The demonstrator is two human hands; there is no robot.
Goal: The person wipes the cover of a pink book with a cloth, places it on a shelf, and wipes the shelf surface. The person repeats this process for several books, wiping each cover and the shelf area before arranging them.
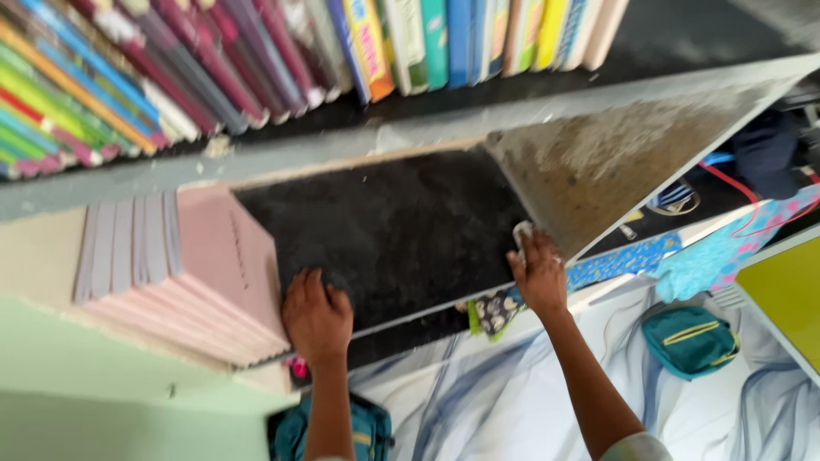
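Note:
My left hand point(317, 314) rests flat on the front edge of a dark, dusty shelf point(393, 226), right beside a leaning stack of pink books point(192, 269). At the shelf's right end my right hand point(540, 273) presses a small white cloth point(521, 232) against the dusty side panel point(611, 158). The cloth is mostly hidden under my fingers. The stretch of shelf between my hands holds no books.
The shelf above carries a row of colourful books point(256, 51). Below lie a teal bag point(690, 340), another teal bag point(367, 431) by my left arm, patterned cloths point(615, 265) and a white-blue sheet point(504, 401). A yellow panel point(786, 294) is at right.

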